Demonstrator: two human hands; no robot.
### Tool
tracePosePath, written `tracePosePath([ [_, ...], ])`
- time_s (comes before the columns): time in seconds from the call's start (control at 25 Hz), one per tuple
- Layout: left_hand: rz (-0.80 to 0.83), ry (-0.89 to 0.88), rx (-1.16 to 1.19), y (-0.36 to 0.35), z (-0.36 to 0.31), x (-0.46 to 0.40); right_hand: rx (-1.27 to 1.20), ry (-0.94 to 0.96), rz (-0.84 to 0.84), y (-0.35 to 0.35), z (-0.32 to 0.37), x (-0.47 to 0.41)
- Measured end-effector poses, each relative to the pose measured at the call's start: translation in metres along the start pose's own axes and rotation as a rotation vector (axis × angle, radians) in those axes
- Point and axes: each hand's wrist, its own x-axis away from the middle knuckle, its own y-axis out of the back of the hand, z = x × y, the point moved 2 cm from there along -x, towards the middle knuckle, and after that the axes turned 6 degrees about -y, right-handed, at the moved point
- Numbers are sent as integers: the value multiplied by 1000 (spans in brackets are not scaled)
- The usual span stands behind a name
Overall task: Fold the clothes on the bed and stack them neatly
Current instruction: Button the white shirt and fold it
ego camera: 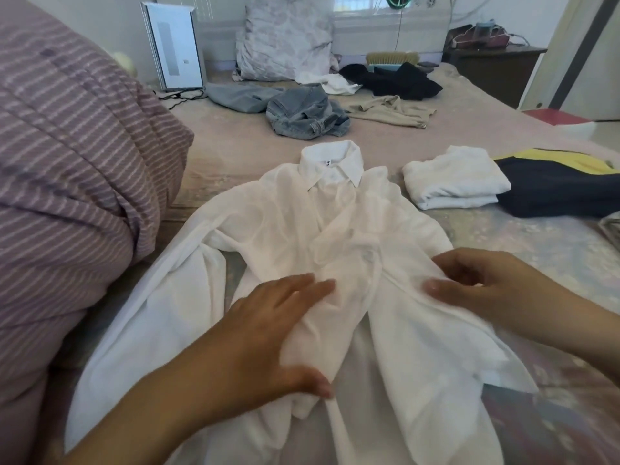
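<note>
A white collared shirt [302, 229] lies front-up on the bed [235, 152], collar pointing away from me, sleeves spread. My left hand [268, 333] lies on the shirt's lower middle with fingers straight and thumb spread, pressing bunched fabric. My right hand [479, 283] hovers over the shirt's right side, fingers loosely curled; a pinch on the cloth cannot be made out. A folded white garment [453, 177] sits to the right, beside a dark navy and yellow garment [557, 186].
Farther up the bed lie grey jeans [305, 114], a beige garment [392, 112], a black garment [399, 80] and a small white piece [332, 82]. A striped purple duvet [67, 182] is heaped at left. A pillow [285, 41] leans at the head; a white appliance [174, 45] stands beside it.
</note>
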Motion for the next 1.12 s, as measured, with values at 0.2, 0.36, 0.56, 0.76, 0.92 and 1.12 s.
tracePosePath([
  [0.2,-84,-72,-170,-4,27,-73,371,243,-215,-29,18,-43],
  [0.36,42,83,-547,-34,73,-146,683,244,-27,-56,16,-106],
  [0.56,30,34,-622,-58,102,-144,775,382,-257,-71,-3,-114],
  [0.76,32,38,-513,-39,79,-145,592,538,-387,-42,37,-106],
  [0.92,-139,-75,-496,-41,82,-145,240,280,-299,1,51,-163],
  [1.12,-159,-89,-403,-45,89,-149,287,-66,-22,25,70,-282],
])
